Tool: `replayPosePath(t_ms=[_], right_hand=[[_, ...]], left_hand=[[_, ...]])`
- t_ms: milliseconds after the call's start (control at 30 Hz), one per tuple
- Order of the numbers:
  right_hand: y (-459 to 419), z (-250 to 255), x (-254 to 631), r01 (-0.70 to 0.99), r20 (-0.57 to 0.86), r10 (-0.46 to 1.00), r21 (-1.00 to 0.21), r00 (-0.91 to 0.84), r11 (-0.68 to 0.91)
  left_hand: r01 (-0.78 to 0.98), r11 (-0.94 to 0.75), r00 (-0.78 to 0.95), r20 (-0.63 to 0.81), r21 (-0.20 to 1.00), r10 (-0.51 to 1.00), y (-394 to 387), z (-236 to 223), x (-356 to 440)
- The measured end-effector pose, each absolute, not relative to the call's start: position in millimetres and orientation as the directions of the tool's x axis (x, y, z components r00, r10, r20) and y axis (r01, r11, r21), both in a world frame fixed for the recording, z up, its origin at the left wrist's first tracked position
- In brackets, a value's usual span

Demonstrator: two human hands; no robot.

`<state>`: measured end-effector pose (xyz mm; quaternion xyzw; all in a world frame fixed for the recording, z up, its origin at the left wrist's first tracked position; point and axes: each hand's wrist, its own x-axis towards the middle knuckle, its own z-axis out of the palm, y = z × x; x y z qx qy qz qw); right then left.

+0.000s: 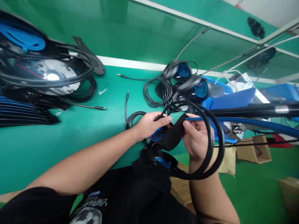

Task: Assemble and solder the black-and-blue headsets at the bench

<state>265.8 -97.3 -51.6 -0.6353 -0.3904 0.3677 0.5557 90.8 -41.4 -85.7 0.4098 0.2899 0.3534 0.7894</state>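
I have a half-built black headset in my hands, close to my body at the bench edge. My left hand (153, 124) grips its upper ear cup (157, 134), which shows blue inside, with thin wires and a small green circuit board. A dark, rounded padded strip (174, 135) is pinched between the thumb and fingers of my right hand (197, 133). Two thick black headband loops (218, 146) arch in front of my right wrist. The lower ear cup (164, 160), also blue inside, lies against my shirt. Part of my left fingers is hidden behind the headset.
Several headsets with boom microphones and coiled cables (157, 93) lie at the back of the green bench (112, 130). More headset parts (53, 74) and stacked black strips (25, 113) are at left. Blue bins (231, 101) stand right; cardboard boxes (253, 149) are below.
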Motion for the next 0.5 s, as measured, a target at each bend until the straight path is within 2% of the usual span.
replayPosePath(t_ms=[133, 233, 333, 500], right_hand=[[-105, -42, 272, 0.239, 0.017, 0.929, -0.968, 0.369, -0.076], [-103, -33, 266, 0.312, 0.163, 0.897, -0.949, 0.411, 0.03], [-100, -28, 262, 0.406, 0.289, 0.867, -0.907, 0.406, 0.112], [-106, -36, 258, 0.558, 0.27, 0.914, -0.828, 0.304, 0.059]], left_hand=[[-0.249, 0.376, 0.594, -0.166, 0.893, 0.787, -38, -89, 91], [-0.217, 0.376, 0.607, -0.176, 0.901, 0.775, -36, -92, 90], [-0.271, 0.38, 0.605, -0.15, 0.885, 0.782, -36, -93, 92], [-0.356, 0.412, 0.574, -0.151, 0.838, 0.804, -40, -91, 96]])
